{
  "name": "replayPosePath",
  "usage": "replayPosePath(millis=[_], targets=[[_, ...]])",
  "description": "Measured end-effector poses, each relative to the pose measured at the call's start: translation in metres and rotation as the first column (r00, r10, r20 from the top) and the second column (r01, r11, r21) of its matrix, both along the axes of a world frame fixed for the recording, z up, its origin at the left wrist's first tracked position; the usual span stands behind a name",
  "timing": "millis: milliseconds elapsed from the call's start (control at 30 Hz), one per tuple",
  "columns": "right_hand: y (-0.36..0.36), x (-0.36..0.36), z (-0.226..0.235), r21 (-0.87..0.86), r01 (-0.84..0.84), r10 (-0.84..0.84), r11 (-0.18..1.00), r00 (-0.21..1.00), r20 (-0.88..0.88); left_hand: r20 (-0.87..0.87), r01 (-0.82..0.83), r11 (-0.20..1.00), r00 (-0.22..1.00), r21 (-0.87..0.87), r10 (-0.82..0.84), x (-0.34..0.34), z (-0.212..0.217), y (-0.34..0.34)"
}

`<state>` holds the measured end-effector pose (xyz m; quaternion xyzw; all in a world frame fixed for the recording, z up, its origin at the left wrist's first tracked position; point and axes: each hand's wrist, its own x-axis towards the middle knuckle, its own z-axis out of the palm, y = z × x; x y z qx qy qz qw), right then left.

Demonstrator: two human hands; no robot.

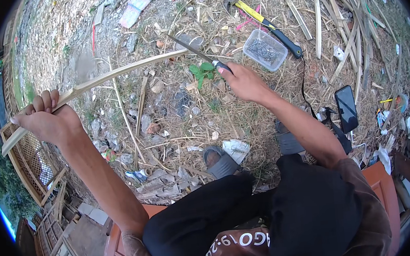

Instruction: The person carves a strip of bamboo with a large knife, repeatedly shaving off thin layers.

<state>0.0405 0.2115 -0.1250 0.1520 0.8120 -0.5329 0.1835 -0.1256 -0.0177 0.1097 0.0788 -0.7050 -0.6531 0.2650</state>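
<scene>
At the left, my left hand [49, 115] is closed around one end of a long, pale bamboo strip [114, 72]. The strip slants up and away to the right, its far end reaching the middle of the view. My right hand [242, 81] grips the dark handle of a knife [193, 49], whose narrow blade points up and to the left. The blade lies close to the strip's far end; whether they touch I cannot tell.
A clear plastic tub of nails [265, 50] stands beyond my right hand, beside a yellow-and-black hammer [268, 24]. Bamboo strips [351, 25] are heaped at the far right. A black phone [346, 108] lies right of my forearm. Straw and scraps cover the ground.
</scene>
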Motion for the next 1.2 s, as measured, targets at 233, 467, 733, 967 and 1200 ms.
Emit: replayPosePath(millis=[233,467,733,967,1200], targets=[[-0.017,0.002,0.052,0.135,-0.129,0.156,0.982,0.963,-0.218,-0.005,-0.019,1.000,1.000,-0.009,0.019,0.002,0.001,-0.008],[-0.020,0.007,0.021,0.311,-0.235,0.254,0.921,0.967,-0.019,-0.003,0.007,1.000,1.000,-0.001,-0.007,0.005,0.002,-0.004],[-0.015,0.005,0.052,-0.049,-0.062,0.058,0.997,0.994,-0.088,-0.016,0.040,0.999,0.999,-0.013,-0.040,0.008,0.005,-0.006],[-0.005,0.011,0.005,0.215,-0.182,0.188,0.959,0.982,-0.008,0.000,0.017,1.000,1.000,0.008,-0.017,0.006,0.006,0.007],[-0.007,0.004,0.034,0.001,-0.089,0.089,0.996,0.996,0.000,-0.022,0.025,0.999,0.999,-0.045,-0.026,0.008,0.005,0.008]])
